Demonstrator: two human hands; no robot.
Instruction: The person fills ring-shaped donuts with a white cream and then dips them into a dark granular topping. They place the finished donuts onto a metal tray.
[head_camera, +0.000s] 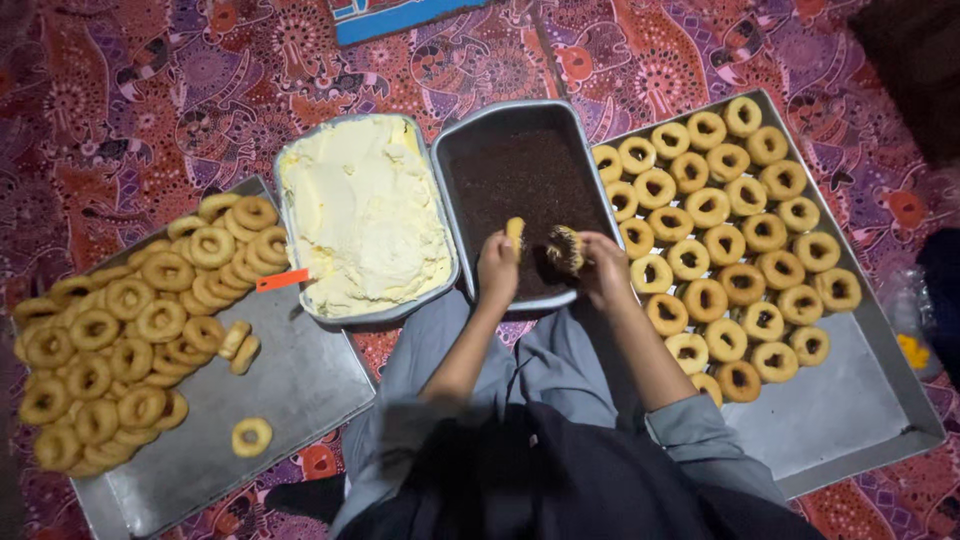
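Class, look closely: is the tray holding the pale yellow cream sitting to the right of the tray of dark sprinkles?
No, the cream tray lies left of the dark sprinkle tray, the two side by side.

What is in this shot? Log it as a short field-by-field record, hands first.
left hand: holds a plain doughnut half over the dark tray
right hand: holds a sprinkle-coated doughnut half
dark tray: full of chocolate sprinkles, centre
cream tray: pale yellow cream, orange-handled tool at its edge
left tray: heaped plain ring doughnuts
right tray: ring doughnuts in neat rows
surface: red patterned cloth
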